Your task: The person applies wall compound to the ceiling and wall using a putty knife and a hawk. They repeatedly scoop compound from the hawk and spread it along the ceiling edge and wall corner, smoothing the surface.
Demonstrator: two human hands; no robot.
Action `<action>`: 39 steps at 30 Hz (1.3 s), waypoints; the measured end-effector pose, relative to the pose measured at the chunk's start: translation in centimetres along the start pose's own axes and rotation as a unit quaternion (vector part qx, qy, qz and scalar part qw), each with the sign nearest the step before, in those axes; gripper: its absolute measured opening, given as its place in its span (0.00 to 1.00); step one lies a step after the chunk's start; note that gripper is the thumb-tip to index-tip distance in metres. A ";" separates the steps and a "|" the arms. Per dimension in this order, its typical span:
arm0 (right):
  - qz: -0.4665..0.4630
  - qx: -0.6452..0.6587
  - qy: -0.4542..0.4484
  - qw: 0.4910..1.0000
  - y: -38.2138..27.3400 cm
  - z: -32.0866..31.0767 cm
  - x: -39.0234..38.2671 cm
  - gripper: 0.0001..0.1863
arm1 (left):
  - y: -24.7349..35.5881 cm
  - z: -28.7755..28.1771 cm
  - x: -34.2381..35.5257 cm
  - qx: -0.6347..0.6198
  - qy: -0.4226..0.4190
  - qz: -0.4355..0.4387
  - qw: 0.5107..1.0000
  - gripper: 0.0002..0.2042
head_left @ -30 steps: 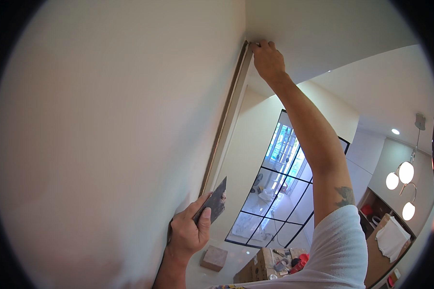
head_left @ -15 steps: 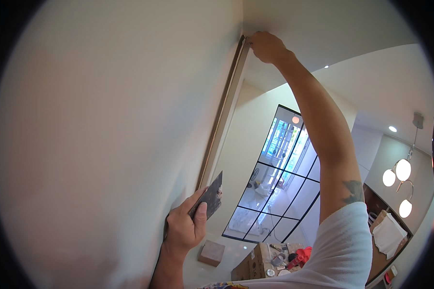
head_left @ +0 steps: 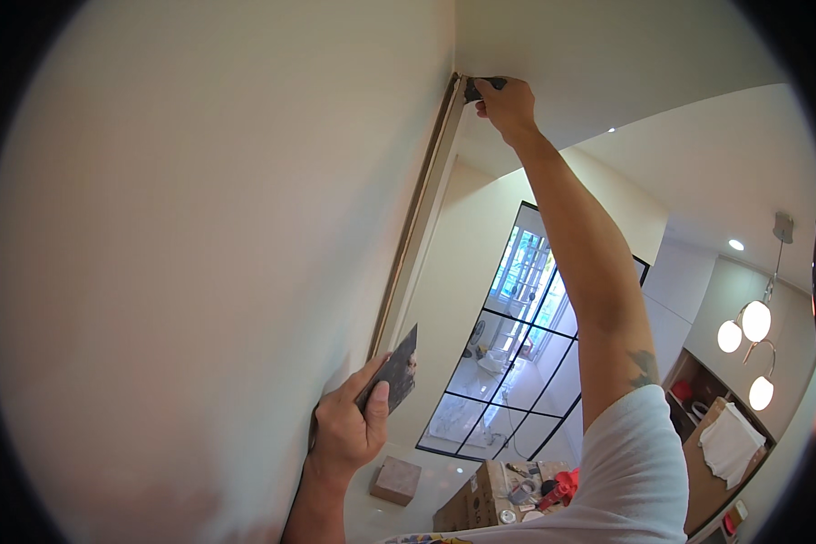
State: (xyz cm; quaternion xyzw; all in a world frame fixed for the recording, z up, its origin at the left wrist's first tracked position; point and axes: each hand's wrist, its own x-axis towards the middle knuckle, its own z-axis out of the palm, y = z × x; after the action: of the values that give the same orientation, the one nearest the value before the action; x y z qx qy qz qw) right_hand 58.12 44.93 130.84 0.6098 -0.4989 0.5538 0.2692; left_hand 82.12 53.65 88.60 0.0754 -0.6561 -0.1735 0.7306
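My left hand (head_left: 349,426) grips a dark, flat scraper blade (head_left: 392,376) with pale filler smeared along its far edge. That hand rests close to the large pale wall (head_left: 199,254). High up, my right hand (head_left: 510,107) pinches a smaller dark scraper (head_left: 483,89) against the top of a narrow upright trim strip (head_left: 431,195). A brown gap or edge runs down the strip's left side. The strip meets the ceiling (head_left: 589,63) just beside the right hand's scraper.
Below stands a cardboard box (head_left: 467,503) with tape, a red item and small tools on top. A smaller box (head_left: 396,480) sits to its left. Behind is a black-framed glass partition (head_left: 508,354). Globe pendant lights (head_left: 756,321) hang at right, near a shelf with white cloth (head_left: 731,444).
My right hand has shifted slightly down and turned, so its scraper now shows at the strip's top. The right arm has swung a little left. My left hand stays put.
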 end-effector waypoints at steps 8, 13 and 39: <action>0.025 -0.014 0.054 0.998 1.1 2.1 1.9 0.13 | -0.1 0.1 0.2 -0.003 0.002 0.022 1.000 0.15; 0.016 -0.046 0.120 0.992 3.0 2.5 2.7 0.13 | -0.2 0.1 0.0 -0.003 -0.023 -0.010 1.000 0.14; -0.003 -0.036 0.176 0.984 3.5 3.9 2.0 0.14 | -0.9 0.5 0.0 -0.011 -0.012 -0.006 1.000 0.15</action>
State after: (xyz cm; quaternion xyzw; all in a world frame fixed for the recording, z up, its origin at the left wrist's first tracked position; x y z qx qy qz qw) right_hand 56.32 39.69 131.00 0.4943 -0.4618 0.6335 0.3756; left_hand 81.51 52.90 88.39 0.0688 -0.6621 -0.1858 0.7227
